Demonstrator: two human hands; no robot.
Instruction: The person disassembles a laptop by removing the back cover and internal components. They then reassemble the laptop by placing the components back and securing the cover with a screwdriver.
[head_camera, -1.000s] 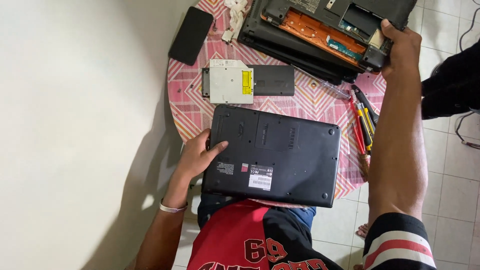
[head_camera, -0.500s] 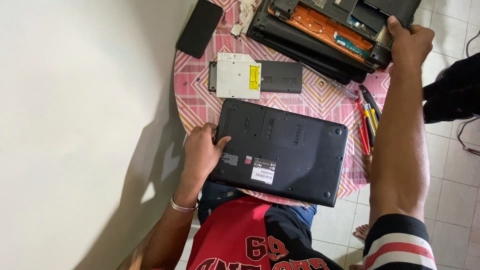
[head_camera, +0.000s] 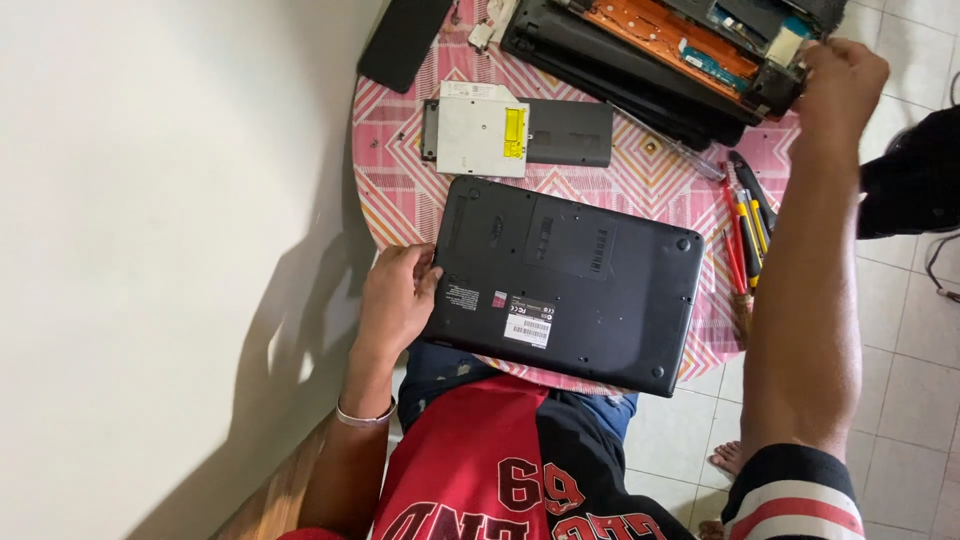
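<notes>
A black laptop (head_camera: 580, 280) lies bottom-up on the near side of a small round table with a pink patterned cloth (head_camera: 395, 175). My left hand (head_camera: 398, 295) grips the laptop's left edge, thumb on its underside. My right hand (head_camera: 838, 85) reaches over to the far right and holds the corner of an opened laptop chassis (head_camera: 650, 50), whose orange inner board is exposed. A silver optical drive with a yellow label (head_camera: 480, 130) lies between the two laptops, next to a black cover panel (head_camera: 568, 132).
Red and yellow-handled screwdrivers (head_camera: 745, 235) lie at the table's right edge. A black phone-like slab (head_camera: 405, 40) rests at the far left of the table. A white wall (head_camera: 150, 200) stands to the left, tiled floor (head_camera: 900, 380) to the right. Another person's dark sleeve (head_camera: 915, 180) enters at right.
The view has shifted so the table sits further right. My left hand has slid from the laptop's underside to its left edge. My right hand stays on the opened chassis.
</notes>
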